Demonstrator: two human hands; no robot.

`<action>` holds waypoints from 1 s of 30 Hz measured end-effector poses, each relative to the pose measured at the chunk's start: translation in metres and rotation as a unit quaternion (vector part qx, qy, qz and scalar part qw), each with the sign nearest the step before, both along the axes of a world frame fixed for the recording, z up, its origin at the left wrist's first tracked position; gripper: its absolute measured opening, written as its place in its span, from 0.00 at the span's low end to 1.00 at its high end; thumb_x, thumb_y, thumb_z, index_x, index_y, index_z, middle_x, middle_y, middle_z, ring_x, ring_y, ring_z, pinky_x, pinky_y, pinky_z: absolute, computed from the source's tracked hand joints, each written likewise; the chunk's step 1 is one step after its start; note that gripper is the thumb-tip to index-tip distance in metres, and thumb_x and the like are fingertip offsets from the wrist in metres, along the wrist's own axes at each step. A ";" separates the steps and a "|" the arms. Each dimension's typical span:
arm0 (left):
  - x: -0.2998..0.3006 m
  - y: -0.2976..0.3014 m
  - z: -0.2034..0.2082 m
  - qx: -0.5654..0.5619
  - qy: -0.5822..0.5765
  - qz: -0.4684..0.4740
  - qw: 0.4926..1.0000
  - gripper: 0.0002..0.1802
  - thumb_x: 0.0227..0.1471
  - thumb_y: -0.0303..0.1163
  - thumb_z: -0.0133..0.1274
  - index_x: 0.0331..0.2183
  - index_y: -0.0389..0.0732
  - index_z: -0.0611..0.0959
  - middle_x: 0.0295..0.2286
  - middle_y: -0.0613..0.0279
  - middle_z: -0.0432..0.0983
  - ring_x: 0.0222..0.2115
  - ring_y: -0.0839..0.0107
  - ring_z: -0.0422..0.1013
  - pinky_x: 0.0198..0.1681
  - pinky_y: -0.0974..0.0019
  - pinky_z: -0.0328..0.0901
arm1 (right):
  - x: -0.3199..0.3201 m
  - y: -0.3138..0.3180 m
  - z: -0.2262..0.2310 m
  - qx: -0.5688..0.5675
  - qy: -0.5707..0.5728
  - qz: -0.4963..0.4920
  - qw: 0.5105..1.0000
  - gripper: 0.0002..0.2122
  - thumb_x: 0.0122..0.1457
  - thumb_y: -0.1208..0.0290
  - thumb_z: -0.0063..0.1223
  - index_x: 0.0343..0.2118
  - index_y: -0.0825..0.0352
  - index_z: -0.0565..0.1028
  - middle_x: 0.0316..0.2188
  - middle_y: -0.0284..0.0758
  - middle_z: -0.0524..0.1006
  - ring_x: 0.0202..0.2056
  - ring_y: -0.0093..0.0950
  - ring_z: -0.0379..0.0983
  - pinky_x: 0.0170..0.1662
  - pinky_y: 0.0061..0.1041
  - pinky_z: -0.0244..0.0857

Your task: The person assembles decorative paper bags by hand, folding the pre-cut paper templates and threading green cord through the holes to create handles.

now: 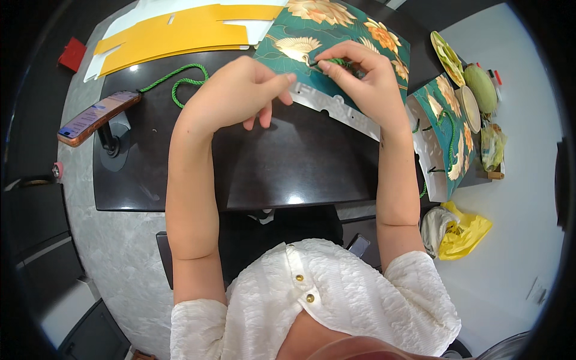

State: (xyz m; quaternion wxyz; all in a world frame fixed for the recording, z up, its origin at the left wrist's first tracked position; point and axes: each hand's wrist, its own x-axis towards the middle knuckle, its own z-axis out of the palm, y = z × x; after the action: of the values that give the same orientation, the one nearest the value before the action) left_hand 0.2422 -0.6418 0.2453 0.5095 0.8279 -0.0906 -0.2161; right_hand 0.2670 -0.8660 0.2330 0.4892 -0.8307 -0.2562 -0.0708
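Observation:
Between the thumb and fingers of my right hand (367, 81) is a green cord (339, 61) with a dark tip poking out to the left. Beneath that hand lies a teal paper gift bag (276, 63) printed with golden flowers and cranes, flat on the table, its white punched edge (336, 111) toward me. My left hand (246, 96) hovers by the bag's left side with thumb and fingers apart, holding nothing visible. Another green cord (180, 73) lies loose on the table, left of my left hand. Part of the right hand's grip is hidden behind its own fingers.
Flat yellow-and-white card pieces (180, 36) lie at the far left. A phone (99, 117) rests on a stand (111, 141). On the right are a second teal bag (441, 129) with green cords, a green melon (480, 90) and a yellow plastic bag (465, 231). The dark table's (270, 174) front edge is close to me.

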 end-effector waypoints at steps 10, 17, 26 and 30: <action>0.004 -0.006 -0.010 -0.042 0.040 0.012 0.998 0.21 0.58 0.44 0.48 0.40 0.34 0.80 0.15 0.61 0.75 0.08 0.80 0.64 0.14 0.78 0.57 | -0.008 0.009 0.005 -0.110 -0.110 -0.032 0.987 0.05 0.51 0.73 0.58 0.30 0.68 0.79 0.27 0.35 0.75 0.30 0.32 0.73 0.32 0.27 0.65; 0.011 -0.022 -0.024 -0.198 0.058 0.108 0.973 0.18 0.57 0.45 0.53 0.30 0.37 0.78 0.15 0.64 0.74 0.09 0.83 0.63 0.13 0.79 0.53 | -0.006 0.012 0.004 -0.089 -0.135 -0.069 0.984 0.05 0.51 0.73 0.58 0.30 0.68 0.79 0.27 0.35 0.75 0.31 0.32 0.74 0.32 0.27 0.65; 0.010 -0.030 -0.033 -0.186 -0.041 0.105 0.976 0.16 0.58 0.40 0.52 0.28 0.36 0.80 0.15 0.65 0.74 0.10 0.83 0.62 0.15 0.77 0.56 | -0.004 0.015 0.001 -0.106 -0.182 -0.067 0.975 0.04 0.51 0.74 0.56 0.29 0.67 0.77 0.28 0.35 0.75 0.31 0.35 0.73 0.34 0.31 0.66; 0.007 -0.034 -0.031 -0.165 -0.073 0.105 0.978 0.17 0.59 0.40 0.50 0.29 0.34 0.81 0.14 0.65 0.73 0.10 0.82 0.62 0.15 0.76 0.57 | -0.006 0.016 0.001 -0.143 -0.231 -0.079 0.959 0.03 0.50 0.75 0.56 0.28 0.67 0.76 0.27 0.34 0.74 0.30 0.36 0.72 0.36 0.32 0.64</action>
State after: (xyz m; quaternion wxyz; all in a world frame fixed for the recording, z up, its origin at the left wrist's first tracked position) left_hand 0.2488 -0.6757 0.2148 0.6509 0.7509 -0.0747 -0.0831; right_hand 0.2615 -0.8500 0.2342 0.2859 -0.8707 -0.3029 -0.2616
